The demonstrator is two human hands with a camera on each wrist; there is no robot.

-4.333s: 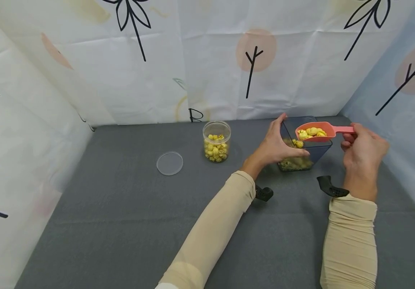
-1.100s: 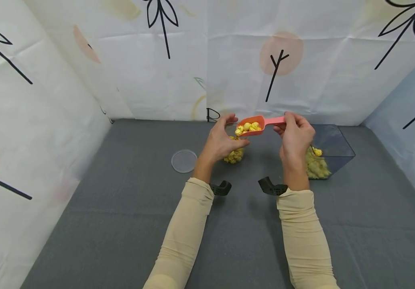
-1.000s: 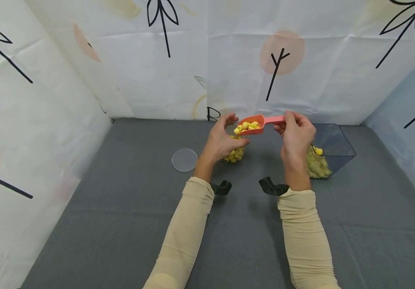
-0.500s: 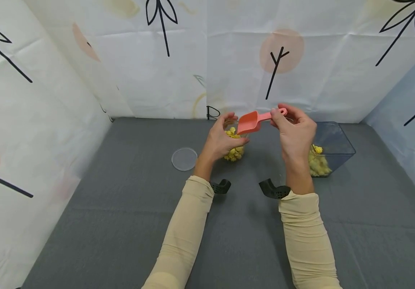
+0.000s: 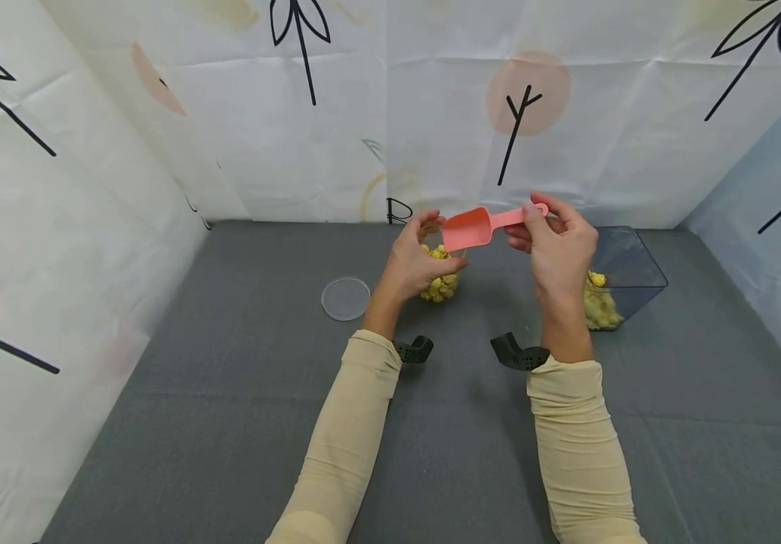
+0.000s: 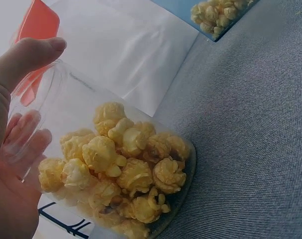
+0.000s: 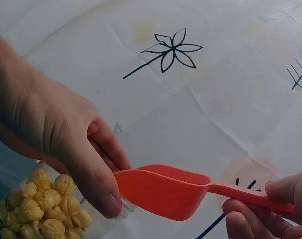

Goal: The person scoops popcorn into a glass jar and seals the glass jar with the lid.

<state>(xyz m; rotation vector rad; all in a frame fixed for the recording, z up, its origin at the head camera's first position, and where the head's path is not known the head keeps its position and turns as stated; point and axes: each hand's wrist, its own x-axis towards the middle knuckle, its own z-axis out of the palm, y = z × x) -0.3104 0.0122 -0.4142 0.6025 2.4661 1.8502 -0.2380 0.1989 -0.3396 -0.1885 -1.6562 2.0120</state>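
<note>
My left hand [image 5: 414, 264] grips a clear plastic jar [image 6: 81, 99] near its rim, thumb on one side and fingers on the other. Caramel-yellow popcorn [image 6: 118, 174] fills its lower part. Above the jar's mouth is a coral-red scoop [image 5: 468, 229], its handle pinched between the thumb and fingers of my right hand [image 5: 557, 253]. The scoop is tipped toward the jar, and no popcorn shows in its bowl. In the right wrist view, the scoop's lip lies by the left thumb. The left hand hides part of the jar in the head view.
A clear bluish bin [image 5: 635, 264] holding more popcorn stands to the right, partly behind the right hand. A round clear lid [image 5: 346, 298] lies flat on the grey tablecloth [image 5: 445, 453], left of the jar. Patterned white cloth [image 5: 445, 113] walls the back and sides.
The loaded scoop moved left from the bin to the jar, then tipped, and its popcorn is gone from the bowl. My left hand went from the bin to the jar.
</note>
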